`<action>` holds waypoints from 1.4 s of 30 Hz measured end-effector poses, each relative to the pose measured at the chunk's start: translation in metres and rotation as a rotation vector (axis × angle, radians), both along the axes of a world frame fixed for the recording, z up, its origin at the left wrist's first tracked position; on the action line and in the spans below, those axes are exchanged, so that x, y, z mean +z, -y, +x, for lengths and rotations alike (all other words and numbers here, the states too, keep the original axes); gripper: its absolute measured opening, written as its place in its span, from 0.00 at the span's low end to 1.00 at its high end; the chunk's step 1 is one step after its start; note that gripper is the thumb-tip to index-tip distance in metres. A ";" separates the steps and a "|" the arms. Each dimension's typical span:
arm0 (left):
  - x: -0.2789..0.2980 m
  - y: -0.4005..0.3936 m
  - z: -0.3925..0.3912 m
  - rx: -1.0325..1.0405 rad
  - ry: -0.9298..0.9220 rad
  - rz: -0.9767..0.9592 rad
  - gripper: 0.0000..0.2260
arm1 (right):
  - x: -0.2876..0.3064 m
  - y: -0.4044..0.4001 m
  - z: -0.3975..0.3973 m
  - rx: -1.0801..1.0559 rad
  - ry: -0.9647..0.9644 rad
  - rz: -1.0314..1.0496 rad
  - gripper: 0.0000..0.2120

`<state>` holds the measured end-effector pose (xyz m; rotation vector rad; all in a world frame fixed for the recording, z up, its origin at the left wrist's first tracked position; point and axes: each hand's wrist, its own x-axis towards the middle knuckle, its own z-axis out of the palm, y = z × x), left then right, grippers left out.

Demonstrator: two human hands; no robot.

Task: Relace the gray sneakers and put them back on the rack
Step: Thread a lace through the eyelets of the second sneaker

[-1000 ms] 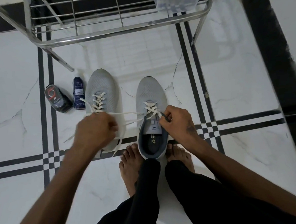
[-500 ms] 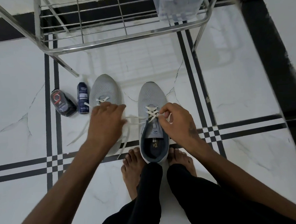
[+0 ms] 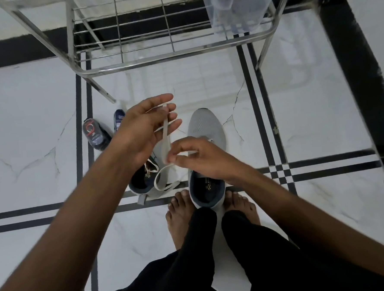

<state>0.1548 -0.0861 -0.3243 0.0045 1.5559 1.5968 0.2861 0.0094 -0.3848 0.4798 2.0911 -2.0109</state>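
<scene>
**A:** Going left to right: on the white tile floor, far left, a dark polish tub lies on its side, and just beside it stands a slim blue bottle, partly hidden behind the person's left hand.

**B:** What is that hand doing?

**A:** It hangs above the left sneaker, palm turned up and fingers spread. The white lace runs across the fingertips; whether it is pinched or only draped there can't be told (too much blur).

**B:** And where does the lace go?

**A:** Straight down to the right hand, whose thumb and fingertips come together on it in a pinch. Below that it loops and trails over the heel of the left sneaker.

**B:** Where are the shoes?

**A:** Both on the floor, not on the rack. The left sneaker is mostly hidden, with only its dark opening and heel showing. The right sneaker sits just beside it, toe pointing at the rack, heel between the person's bare feet. Its eyelets are under the right hand, so how far it's laced can't be told.

**B:** The rack?

**A:** A steel wire shelf across the top, and on its right end a clear plastic box (contents unreadable).
</scene>
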 end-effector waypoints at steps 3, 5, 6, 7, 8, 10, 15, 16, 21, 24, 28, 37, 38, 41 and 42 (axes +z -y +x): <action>-0.013 -0.005 -0.001 0.210 0.186 0.104 0.14 | 0.000 -0.011 0.015 -0.107 0.012 -0.051 0.05; -0.021 -0.007 0.002 0.329 0.283 0.123 0.13 | 0.001 -0.020 0.024 -0.174 0.039 -0.112 0.10; -0.024 -0.010 0.006 0.370 0.315 0.120 0.12 | 0.000 -0.023 0.027 -0.179 0.050 -0.153 0.15; -0.027 -0.014 0.011 0.397 0.337 0.114 0.11 | -0.001 -0.025 0.028 -0.164 0.059 -0.175 0.19; -0.029 -0.017 0.016 0.414 0.354 0.118 0.10 | 0.000 -0.024 0.028 -0.135 0.067 -0.177 0.20; -0.034 -0.025 0.023 0.435 0.379 0.144 0.10 | 0.000 -0.021 0.026 -0.070 0.062 -0.131 0.15; -0.041 -0.026 0.016 0.447 0.260 0.119 0.10 | -0.004 -0.034 0.037 -0.068 0.091 -0.153 0.09; -0.044 -0.022 0.016 0.414 0.205 0.072 0.10 | -0.006 -0.041 0.039 -0.106 0.124 -0.177 0.10; -0.067 0.007 0.018 -0.368 -0.597 -0.545 0.10 | -0.023 -0.064 0.042 -0.279 0.252 0.098 0.10; -0.067 0.008 0.031 -0.743 -1.151 -0.902 0.23 | -0.035 -0.067 0.037 -0.231 0.282 0.320 0.09; -0.073 -0.010 0.048 -0.784 -1.135 -0.405 0.27 | -0.039 -0.056 0.030 -0.208 0.228 0.252 0.07; -0.095 -0.006 0.042 -0.675 -0.887 -0.369 0.02 | -0.058 -0.049 0.041 -0.437 0.282 0.274 0.11; -0.098 -0.006 0.043 -0.725 -0.915 -0.358 0.04 | -0.059 -0.049 0.043 -0.446 0.284 0.225 0.09; -0.108 -0.003 0.048 -0.902 -1.074 -0.377 0.11 | -0.063 -0.046 0.046 -0.432 0.311 0.152 0.06; -0.113 -0.002 0.049 -0.966 -1.113 -0.379 0.14 | -0.063 -0.046 0.046 -0.430 0.316 0.146 0.06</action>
